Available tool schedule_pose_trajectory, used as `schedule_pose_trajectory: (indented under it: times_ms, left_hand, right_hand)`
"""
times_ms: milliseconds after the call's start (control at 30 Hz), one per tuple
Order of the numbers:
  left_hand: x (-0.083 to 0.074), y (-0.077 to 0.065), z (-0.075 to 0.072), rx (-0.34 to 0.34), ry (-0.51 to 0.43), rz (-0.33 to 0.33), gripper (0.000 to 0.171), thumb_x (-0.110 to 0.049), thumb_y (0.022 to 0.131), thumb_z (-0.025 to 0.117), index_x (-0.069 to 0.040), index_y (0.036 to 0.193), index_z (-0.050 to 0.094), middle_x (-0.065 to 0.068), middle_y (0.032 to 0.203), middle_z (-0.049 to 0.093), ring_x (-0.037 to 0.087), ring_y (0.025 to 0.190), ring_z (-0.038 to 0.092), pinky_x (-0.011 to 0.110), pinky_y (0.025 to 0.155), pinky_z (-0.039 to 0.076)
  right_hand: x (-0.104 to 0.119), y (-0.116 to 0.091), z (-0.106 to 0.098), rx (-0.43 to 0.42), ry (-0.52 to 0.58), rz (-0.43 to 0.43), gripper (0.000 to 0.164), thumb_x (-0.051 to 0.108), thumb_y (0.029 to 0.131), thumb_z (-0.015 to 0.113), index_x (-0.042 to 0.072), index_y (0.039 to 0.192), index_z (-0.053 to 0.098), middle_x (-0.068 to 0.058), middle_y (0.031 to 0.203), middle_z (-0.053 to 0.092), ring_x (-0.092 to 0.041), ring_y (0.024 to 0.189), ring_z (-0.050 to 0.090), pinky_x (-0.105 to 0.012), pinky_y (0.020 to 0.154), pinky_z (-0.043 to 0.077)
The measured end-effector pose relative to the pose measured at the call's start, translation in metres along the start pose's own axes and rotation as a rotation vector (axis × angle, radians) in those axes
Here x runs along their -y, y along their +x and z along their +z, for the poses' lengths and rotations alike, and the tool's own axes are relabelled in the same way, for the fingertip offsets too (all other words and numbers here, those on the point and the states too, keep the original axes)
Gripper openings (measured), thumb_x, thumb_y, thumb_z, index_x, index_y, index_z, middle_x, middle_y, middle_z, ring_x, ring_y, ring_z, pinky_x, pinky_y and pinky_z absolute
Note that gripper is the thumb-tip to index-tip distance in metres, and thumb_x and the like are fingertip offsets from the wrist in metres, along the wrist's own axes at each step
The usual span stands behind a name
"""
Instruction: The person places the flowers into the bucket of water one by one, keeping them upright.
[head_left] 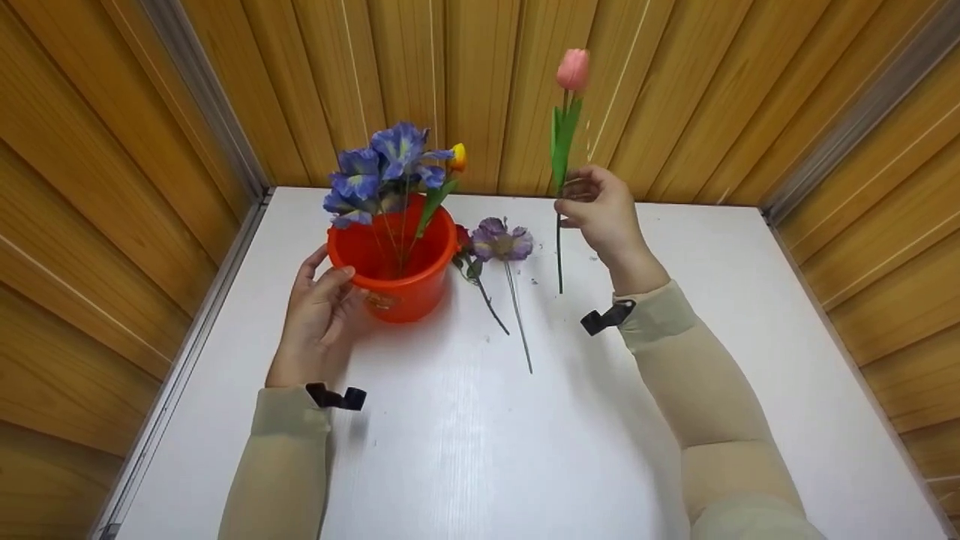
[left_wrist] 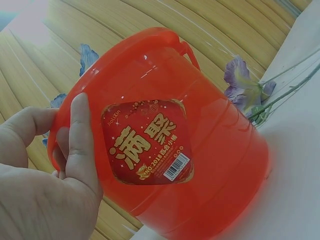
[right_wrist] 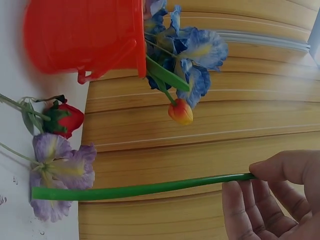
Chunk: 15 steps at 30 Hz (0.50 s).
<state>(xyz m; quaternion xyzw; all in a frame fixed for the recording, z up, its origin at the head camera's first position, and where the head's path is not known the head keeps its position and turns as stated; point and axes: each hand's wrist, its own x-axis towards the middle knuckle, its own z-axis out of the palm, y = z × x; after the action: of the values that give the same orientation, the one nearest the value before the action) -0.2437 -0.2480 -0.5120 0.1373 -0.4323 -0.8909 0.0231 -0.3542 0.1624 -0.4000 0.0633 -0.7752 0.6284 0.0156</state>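
Observation:
My left hand [head_left: 315,315] grips the rim of an orange-red plastic bucket [head_left: 409,296], thumb on the near side, as the left wrist view also shows. Inside the bucket stand blue irises [head_left: 375,169] and a yellow-orange tulip [head_left: 459,157] with a green leaf. To the right, my right hand [head_left: 604,214] pinches the stem of a pink tulip [head_left: 573,70], held upright with its bloom at the top. In the right wrist view the tulip's green stem [right_wrist: 145,189] runs out from between thumb and fingers; the bloom is outside that view.
A purple iris [head_left: 504,241] and a red rose [right_wrist: 70,120] lie on the white table [head_left: 450,450] just right of the bucket, stems toward me. Wood-plank walls [head_left: 487,90] stand behind and at both sides. Small dark specks dot the table near the iris.

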Motion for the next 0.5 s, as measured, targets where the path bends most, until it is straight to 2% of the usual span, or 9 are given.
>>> schedule_pose_trajectory:
  times_ms: [133, 200, 367, 500]
  left_hand:
    - [0.000, 0.000, 0.001, 0.002, -0.006, -0.007, 0.077, -0.002, 0.106, 0.077, -0.025, 0.169, 0.041, 0.014, 0.170, 0.051, 0.018, 0.102, 0.078, 0.027, 0.087, 0.071]
    - [0.001, 0.001, 0.001, 0.003, -0.003, -0.006, 0.078, -0.002, 0.105, 0.078, -0.025, 0.169, 0.040, 0.015, 0.165, 0.055, 0.018, 0.100, 0.078, 0.027, 0.087, 0.071]
    - [0.001, 0.001, 0.001, 0.002, 0.011, 0.005, 0.074, 0.000, 0.107, 0.073, -0.024, 0.169, 0.038, 0.017, 0.149, 0.064, 0.018, 0.097, 0.076, 0.027, 0.086, 0.072]
    - [0.000, 0.001, 0.001, -0.008, -0.007, -0.001, 0.075, 0.000, 0.107, 0.075, -0.025, 0.169, 0.040, 0.017, 0.156, 0.061, 0.019, 0.101, 0.076, 0.027, 0.087, 0.072]
  right_hand:
    - [0.001, 0.001, 0.015, 0.035, 0.010, -0.022, 0.038, -0.005, 0.098, 0.074, 0.002, 0.134, 0.066, -0.008, 0.116, 0.069, -0.017, 0.100, 0.071, -0.026, 0.075, 0.070]
    - [0.003, 0.000, 0.024, 0.051, 0.011, -0.030, 0.040, -0.006, 0.098, 0.075, 0.002, 0.135, 0.066, -0.007, 0.115, 0.069, -0.017, 0.099, 0.071, -0.027, 0.076, 0.070]
    - [0.011, -0.002, 0.050, 0.083, 0.029, -0.050, 0.041, -0.007, 0.097, 0.076, 0.002, 0.136, 0.067, -0.007, 0.116, 0.070, -0.018, 0.100, 0.071, -0.035, 0.080, 0.073]
    - [0.021, -0.003, 0.071, 0.111, 0.051, -0.072, 0.040, -0.006, 0.097, 0.077, 0.002, 0.135, 0.068, -0.009, 0.117, 0.070, -0.021, 0.102, 0.070, -0.031, 0.080, 0.071]
